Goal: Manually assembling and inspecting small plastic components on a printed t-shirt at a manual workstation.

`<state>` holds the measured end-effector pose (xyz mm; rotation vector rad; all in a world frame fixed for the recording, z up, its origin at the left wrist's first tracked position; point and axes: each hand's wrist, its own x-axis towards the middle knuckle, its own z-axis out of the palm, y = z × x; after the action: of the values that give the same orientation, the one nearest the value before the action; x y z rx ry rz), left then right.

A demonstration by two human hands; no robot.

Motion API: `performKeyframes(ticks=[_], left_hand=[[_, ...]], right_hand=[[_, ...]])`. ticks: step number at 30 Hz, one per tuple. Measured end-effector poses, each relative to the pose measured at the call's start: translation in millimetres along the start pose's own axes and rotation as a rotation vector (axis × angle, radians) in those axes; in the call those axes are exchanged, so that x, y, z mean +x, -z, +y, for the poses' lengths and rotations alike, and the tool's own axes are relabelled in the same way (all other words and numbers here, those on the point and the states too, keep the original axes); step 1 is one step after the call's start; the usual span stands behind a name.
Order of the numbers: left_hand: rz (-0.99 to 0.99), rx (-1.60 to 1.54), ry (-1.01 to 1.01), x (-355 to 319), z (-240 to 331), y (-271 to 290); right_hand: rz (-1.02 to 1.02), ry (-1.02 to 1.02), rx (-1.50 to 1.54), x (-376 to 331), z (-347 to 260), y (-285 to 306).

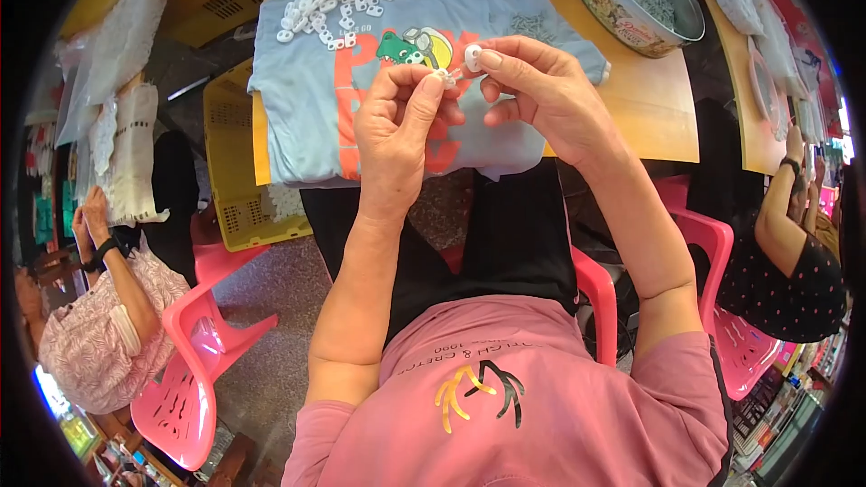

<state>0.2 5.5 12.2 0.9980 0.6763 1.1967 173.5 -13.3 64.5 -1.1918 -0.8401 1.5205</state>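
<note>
My left hand point(397, 126) pinches a small white plastic piece point(447, 80) between thumb and fingertips. Close to its right, my right hand point(550, 95) grips a rounded white plastic piece point(472, 58) at the thumb and forefinger. The two pieces are nearly together; whether they touch I cannot tell. Under both hands a light blue T-shirt point(298, 117) with a printed cartoon covers the table. On its far left part lies a loose pile of similar white plastic pieces point(325, 0), some with holes. Small grey metal parts point(534, 27) lie on the shirt beyond my right hand.
A round tin point(622, 22) full of small metal parts stands at the far right of the wooden table point(654, 113). A yellow plastic crate point(230, 126) is left of the table. Co-workers sit on both sides, near pink chairs point(194, 343).
</note>
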Motion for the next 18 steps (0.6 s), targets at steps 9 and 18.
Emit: performKeyframes(ticks=[9, 18], left_hand=[[-0.020, 0.048, 0.005, -1, 3, 0], [-0.014, 0.067, 0.021, -1, 3, -1]], right_hand=[[0.035, 0.291, -0.274, 0, 7, -6], [0.104, 0.381, -0.408, 4, 8, -12]])
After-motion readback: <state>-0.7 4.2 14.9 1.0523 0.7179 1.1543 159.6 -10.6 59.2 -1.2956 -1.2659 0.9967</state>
